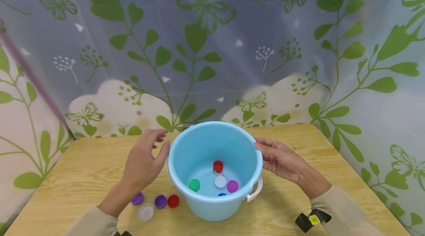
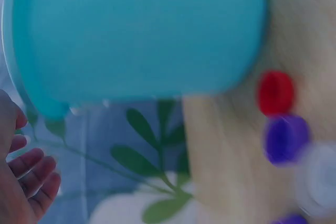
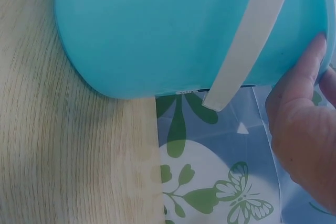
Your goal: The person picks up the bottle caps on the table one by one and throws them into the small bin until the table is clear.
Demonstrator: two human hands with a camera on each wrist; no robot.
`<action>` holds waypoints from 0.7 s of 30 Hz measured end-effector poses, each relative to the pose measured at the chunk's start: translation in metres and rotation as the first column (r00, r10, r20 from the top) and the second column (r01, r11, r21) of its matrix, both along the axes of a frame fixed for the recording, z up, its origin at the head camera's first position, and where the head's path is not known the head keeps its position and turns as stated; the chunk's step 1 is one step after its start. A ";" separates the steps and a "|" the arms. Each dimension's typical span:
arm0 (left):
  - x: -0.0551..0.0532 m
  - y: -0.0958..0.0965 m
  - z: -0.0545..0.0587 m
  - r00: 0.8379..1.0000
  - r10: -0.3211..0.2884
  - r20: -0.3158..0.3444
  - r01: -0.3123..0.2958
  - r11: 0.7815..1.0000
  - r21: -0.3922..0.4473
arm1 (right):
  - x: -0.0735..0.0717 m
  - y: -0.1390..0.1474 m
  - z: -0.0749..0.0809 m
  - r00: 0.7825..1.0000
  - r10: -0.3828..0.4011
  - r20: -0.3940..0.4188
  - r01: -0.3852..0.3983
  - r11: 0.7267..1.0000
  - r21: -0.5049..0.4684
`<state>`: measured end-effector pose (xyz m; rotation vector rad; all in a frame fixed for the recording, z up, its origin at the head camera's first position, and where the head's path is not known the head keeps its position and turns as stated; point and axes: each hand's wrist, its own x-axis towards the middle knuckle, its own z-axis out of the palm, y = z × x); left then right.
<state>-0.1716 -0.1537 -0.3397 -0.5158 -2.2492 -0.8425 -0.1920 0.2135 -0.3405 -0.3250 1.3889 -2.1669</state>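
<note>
A light blue bucket (image 1: pixel 212 206) stands upright on the wooden table. Inside it lie a green cap (image 1: pixel 194 185), a white cap (image 1: pixel 220 182), a magenta cap (image 1: pixel 232 186), a red cap (image 1: pixel 218 166) with a pale one under it, and a partly hidden blue cap (image 1: pixel 222 194). My left hand (image 1: pixel 143 160) is beside the bucket's left rim, its fingers loosely bent and holding nothing. On the opposite side, my right hand (image 1: pixel 280 159) pinches the rim, one fingertip over the edge and a finger (image 3: pixel 304 72) along the outer wall.
Left of the bucket lie a red cap (image 1: pixel 173 201), a purple cap (image 1: pixel 161 201), a second purple cap (image 1: pixel 137 198) and a white cap (image 1: pixel 145 212). The bucket's white handle (image 1: pixel 255 191) hangs at its right side. A leaf-patterned curtain (image 1: pixel 206 62) stands behind the table (image 1: pixel 318 155).
</note>
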 end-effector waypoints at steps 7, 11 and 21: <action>0.009 -0.043 -0.031 0.988 0.075 0.133 -0.061 0.993 -0.100 | 0.001 0.000 0.000 1.000 -0.001 0.002 0.001 1.000 0.000; 0.015 -0.060 -0.045 0.981 0.014 0.193 0.012 0.991 -0.135 | 0.001 0.000 0.000 1.000 -0.002 0.004 0.002 1.000 -0.004; 0.031 -0.093 -0.069 0.895 -0.052 0.444 0.166 0.961 -0.222 | 0.000 0.000 0.000 1.000 0.006 0.015 -0.005 1.000 -0.030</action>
